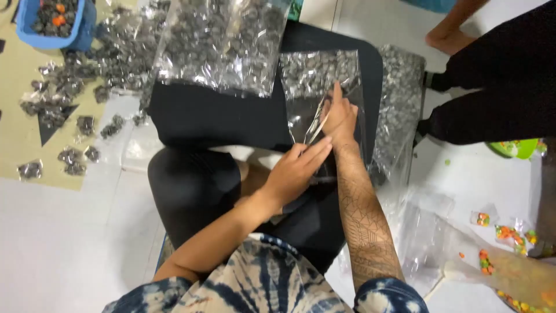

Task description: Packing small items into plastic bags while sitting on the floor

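Clear plastic bag point(315, 87) part-filled with small dark pieces lies on lap, centre of scene; right hand point(340, 119) pinches bag's near open edge; left hand point(295, 171) rests open just beside; film likely thin, slippery, crinkly; hold by mouth.

Two hands of the person work at the lap, the left hand point(295, 171) and the right hand point(339, 119); three large clear bags of dark grey pieces lie about them: one point(223, 43) at the top, one point(315, 78) under the hands, one point(399, 104) to the right; one blue tub point(55, 23) stands at the top left; the small dark packets point(69, 93) on the floor are too many to count
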